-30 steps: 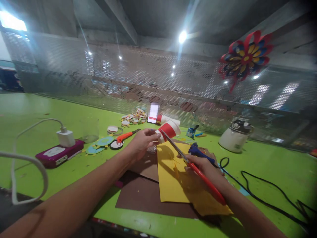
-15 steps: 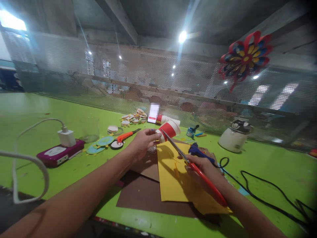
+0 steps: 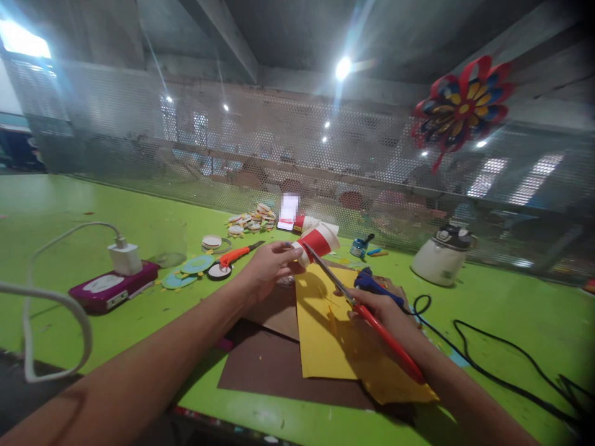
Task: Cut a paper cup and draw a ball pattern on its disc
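My left hand [image 3: 274, 266] is closed around the lower end of a red and white paper cup [image 3: 321, 243], which is tilted sideways above the table. In my right hand [image 3: 374, 313] are red-handled scissors [image 3: 343, 288], their blade tips at the cup's red side near my left fingers. Whether the tips pierce the cup I cannot tell. Below both hands lie a yellow paper sheet [image 3: 323, 347] and a dark brown sheet [image 3: 260, 362]. A blue glue gun [image 3: 372, 284] rests just beyond my right hand.
Left on the green table [image 3: 139, 334] are a purple power strip [image 3: 114, 288] with a white charger, a clear glass [image 3: 170, 244] and an orange-handled knife [image 3: 237, 253]. Behind stand a phone [image 3: 287, 214] and small paper pieces [image 3: 253, 220]. A white kettle-like jug [image 3: 439, 257] and a black cord [image 3: 493, 353] are right.
Almost nothing differs. The cup and the scissors keep nearly the same place, with only a very slight shift of the cup and the view.
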`<state>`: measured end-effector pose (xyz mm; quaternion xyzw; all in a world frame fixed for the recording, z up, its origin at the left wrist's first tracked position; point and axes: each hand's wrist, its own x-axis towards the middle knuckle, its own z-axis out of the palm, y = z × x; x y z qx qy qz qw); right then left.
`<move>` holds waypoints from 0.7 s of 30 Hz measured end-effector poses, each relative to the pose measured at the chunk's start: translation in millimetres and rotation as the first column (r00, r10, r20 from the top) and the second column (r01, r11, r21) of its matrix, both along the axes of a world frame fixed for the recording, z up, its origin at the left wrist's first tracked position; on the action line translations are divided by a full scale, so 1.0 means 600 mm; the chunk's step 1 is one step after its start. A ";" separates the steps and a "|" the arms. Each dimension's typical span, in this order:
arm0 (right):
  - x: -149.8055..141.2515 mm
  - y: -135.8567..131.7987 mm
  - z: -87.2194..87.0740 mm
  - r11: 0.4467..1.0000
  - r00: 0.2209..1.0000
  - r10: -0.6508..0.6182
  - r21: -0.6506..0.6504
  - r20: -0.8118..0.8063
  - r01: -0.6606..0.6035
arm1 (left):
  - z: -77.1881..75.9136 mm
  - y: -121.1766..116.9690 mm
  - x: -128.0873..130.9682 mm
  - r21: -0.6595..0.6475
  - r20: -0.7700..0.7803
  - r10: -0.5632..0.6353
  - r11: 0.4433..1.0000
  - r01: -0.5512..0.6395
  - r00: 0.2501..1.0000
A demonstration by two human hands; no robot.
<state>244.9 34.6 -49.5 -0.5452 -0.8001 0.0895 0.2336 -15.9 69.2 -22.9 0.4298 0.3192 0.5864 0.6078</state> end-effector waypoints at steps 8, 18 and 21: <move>-0.005 -0.008 0.005 0.999 0.999 0.018 -0.040 -0.032 -0.019 | 0.004 -0.002 0.004 0.013 0.029 0.020 1.000 -0.021 0.999; -0.011 -0.030 0.017 0.999 1.000 -0.029 -0.046 0.003 0.029 | 0.008 -0.004 0.003 -0.006 0.044 0.013 1.000 -0.012 0.999; -0.012 -0.024 0.015 0.999 0.999 -0.028 -0.040 0.021 0.028 | 0.009 -0.004 0.001 -0.004 0.043 0.017 1.000 -0.016 0.999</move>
